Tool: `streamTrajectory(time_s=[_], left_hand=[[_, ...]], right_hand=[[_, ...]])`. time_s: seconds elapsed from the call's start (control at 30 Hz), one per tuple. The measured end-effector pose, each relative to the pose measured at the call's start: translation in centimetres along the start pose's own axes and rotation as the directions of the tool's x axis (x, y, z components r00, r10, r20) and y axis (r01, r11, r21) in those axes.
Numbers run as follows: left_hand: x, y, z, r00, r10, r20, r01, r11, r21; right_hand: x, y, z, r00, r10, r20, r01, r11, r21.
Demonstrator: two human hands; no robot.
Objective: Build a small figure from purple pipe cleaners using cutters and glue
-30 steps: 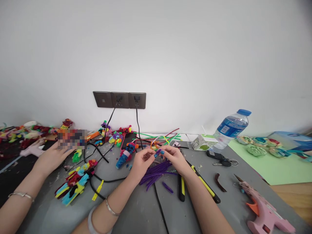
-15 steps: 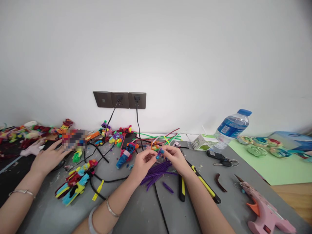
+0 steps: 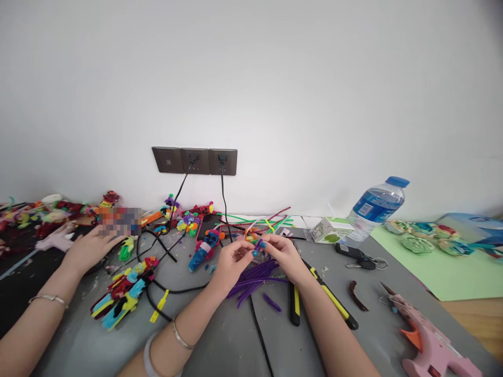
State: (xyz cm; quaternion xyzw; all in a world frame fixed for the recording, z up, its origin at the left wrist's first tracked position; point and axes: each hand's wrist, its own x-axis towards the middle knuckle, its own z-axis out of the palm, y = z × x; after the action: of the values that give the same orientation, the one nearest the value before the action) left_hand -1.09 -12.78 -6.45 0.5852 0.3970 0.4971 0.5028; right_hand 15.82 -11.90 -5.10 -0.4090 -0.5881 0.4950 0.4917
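My left hand (image 3: 234,260) and my right hand (image 3: 282,255) meet over the middle of the grey table, fingertips pinched on a small curled purple pipe cleaner piece (image 3: 258,246). Right below them lies a bundle of purple pipe cleaners (image 3: 255,277). A short purple piece (image 3: 271,302) rests apart, nearer the front. Yellow and black pliers (image 3: 334,300) lie partly under my right forearm.
Another person's hand (image 3: 87,250) reaches in at left among colourful pipe cleaner figures (image 3: 124,293). Black cables cross the table. At right are a water bottle (image 3: 377,204), drink carton (image 3: 331,230), keys (image 3: 366,261) and pink glue gun (image 3: 432,340).
The other person's hand and forearm have shifted slightly right. My fingers have moved very little around the purple piece. The whole view has shifted slightly.
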Motion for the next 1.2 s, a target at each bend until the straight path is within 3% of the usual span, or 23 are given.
streamTrajectory(time_s=[0.7,0.9,1.2], left_hand=[[-0.06,-0.07,0.05,0.999,0.013,0.038,-0.013,1.0,-0.011],[0.14,0.35,-0.01,1.0,0.023,0.0,-0.023,0.999,-0.04],[0.15,0.47,0.03,0.999,0.03,-0.015,-0.03,0.999,-0.02]], right_hand=[[-0.1,-0.18,-0.07,1.0,0.007,0.028,-0.008,0.999,0.049],[-0.09,0.14,0.06,0.999,0.039,0.029,-0.042,0.995,0.092],[0.18,0.6,0.29,0.999,-0.049,-0.007,0.05,0.997,0.056]])
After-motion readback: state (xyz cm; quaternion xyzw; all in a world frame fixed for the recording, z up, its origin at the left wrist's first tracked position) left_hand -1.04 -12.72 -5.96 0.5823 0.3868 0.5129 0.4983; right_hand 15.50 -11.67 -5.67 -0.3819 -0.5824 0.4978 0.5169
